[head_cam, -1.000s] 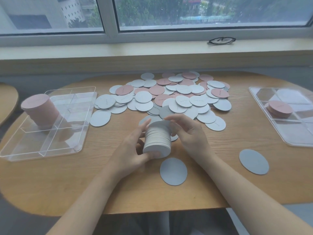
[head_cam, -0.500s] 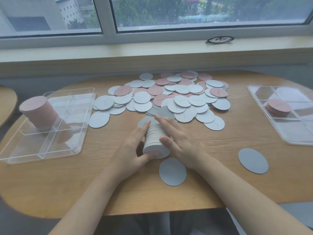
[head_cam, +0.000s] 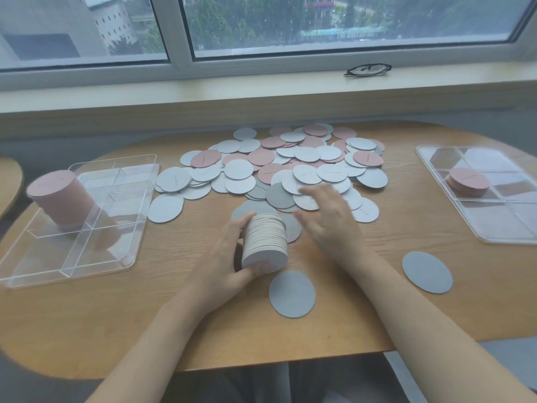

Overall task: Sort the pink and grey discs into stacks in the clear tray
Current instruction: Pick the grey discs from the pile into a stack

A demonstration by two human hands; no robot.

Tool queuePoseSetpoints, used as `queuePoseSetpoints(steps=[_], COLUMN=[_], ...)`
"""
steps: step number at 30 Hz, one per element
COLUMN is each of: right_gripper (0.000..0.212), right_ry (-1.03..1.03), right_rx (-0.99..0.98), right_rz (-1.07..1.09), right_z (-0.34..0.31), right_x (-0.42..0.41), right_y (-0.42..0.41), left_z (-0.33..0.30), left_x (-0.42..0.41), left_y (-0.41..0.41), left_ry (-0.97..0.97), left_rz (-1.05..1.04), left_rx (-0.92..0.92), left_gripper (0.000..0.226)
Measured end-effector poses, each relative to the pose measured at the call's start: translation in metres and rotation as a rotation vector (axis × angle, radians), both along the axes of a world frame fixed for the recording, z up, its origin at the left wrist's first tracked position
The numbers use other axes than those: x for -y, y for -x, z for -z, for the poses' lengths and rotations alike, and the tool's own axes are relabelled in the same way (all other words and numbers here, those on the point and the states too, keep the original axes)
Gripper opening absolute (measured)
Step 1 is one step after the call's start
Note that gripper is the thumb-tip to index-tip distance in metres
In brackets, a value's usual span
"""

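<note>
Two hands work at the middle of the wooden counter (head_cam: 87, 324). The left hand (head_cam: 225, 266) holds a stack of grey discs (head_cam: 265, 242) tipped on its side, thumb across the near face and fingers curled over the far end, so its grip is closed round the stack. The right hand (head_cam: 329, 219) sits just at 3 o'clock of the stack with a wide, empty grip, its fingers straight and blurred, reaching toward 12 o'clock over the near edge of the loose pile of pink and grey discs (head_cam: 290, 164).

That pile spreads across the counter at 12 o'clock from the hands, grey discs outnumbering pink ones. One single grey disc (head_cam: 292, 294) lies flat just at 6 o'clock of the held stack, and another grey disc (head_cam: 427, 272) lies apart at 4 o'clock.

At 9 o'clock stands a clear tray (head_cam: 122, 257) with dividers; a tall pink stack (head_cam: 62, 199) stands upright in its far-left compartment. At 3 o'clock lies a second clear tray (head_cam: 505, 231) holding a low pink stack (head_cam: 467, 181) and, beyond it, what looks like a pale grey stack (head_cam: 485, 158).

A pair of glasses (head_cam: 367, 69) rests on the windowsill (head_cam: 203, 94) at 1 o'clock.
</note>
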State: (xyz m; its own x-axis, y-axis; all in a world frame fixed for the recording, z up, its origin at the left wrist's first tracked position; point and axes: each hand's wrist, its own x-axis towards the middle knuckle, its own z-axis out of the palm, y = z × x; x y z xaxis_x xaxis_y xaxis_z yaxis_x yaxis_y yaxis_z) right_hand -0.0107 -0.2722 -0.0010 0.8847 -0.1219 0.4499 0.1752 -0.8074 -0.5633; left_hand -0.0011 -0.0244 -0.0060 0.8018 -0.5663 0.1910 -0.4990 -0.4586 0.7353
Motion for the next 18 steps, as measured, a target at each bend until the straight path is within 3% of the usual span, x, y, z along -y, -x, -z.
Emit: queuePoseSetpoints(steps=[3,6,13,18], right_gripper=[0.039,0.047,0.057,0.040], right_ry=[0.105,0.191,0.270,0.412], right_rx=[-0.137,-0.281,-0.401,-0.345], right_rz=[0.371,0.556,0.522,0.423], right_z=[0.002,0.003,0.000,-0.004], right_x=[0.027,0.040,0.057,0.060], right_y=[-0.004,-0.001,-0.004,0.001], left_z=[0.001,0.002,0.003,0.003], left_x=[-0.001,0.000,0.000,0.000], left_y=[-0.001,-0.002,-0.003,-0.003], left_ry=[0.017,0.022,0.036,0.047], left_rz=[-0.006,-0.006,-0.001,-0.011], left_rx=[-0.007,-0.013,-0.023,-0.038], left_gripper=[0.086,0.085,0.085,0.084])
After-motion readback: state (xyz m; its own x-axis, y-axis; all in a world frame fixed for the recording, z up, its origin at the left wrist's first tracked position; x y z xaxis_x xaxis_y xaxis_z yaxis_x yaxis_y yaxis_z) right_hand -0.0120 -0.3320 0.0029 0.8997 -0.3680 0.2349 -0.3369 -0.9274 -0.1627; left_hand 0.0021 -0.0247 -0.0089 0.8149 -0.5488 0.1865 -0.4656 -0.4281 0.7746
